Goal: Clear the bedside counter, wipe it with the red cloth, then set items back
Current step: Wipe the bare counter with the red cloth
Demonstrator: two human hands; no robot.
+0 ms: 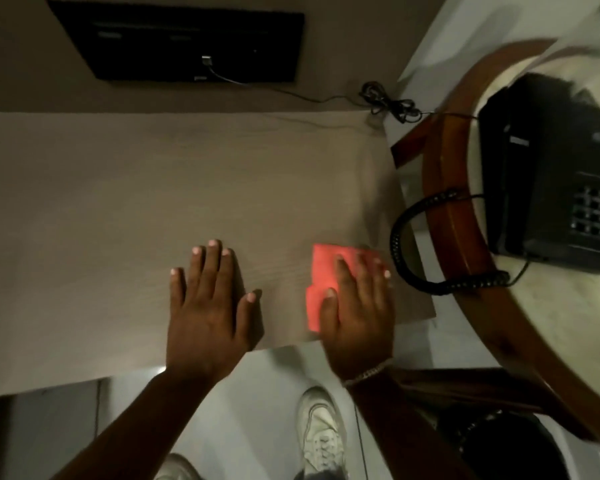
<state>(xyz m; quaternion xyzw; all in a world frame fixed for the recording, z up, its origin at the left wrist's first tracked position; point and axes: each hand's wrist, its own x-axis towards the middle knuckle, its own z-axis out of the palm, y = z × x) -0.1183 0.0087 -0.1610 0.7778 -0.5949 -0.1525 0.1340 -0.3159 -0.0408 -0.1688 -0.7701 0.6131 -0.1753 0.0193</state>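
The bedside counter (pixel 153 202) is a pale wood-grain top that fills the middle of the view. A folded red cloth (pixel 321 275) lies on it near the front right corner. My right hand (pixel 359 306) presses flat on the cloth, fingers spread over it, so its right part is hidden. My left hand (pixel 207 303) rests flat on the counter to the left of the cloth, fingers apart, holding nothing.
A black telephone (pixel 541 174) sits on a round wooden-rimmed table (pixel 444 209) to the right, its coiled cord (pixel 400 237) hanging beside the counter's edge. A black wall panel (pixel 187 39) with a cable (pixel 388 102) is behind. White shoes (pixel 321 434) stand on the floor below.
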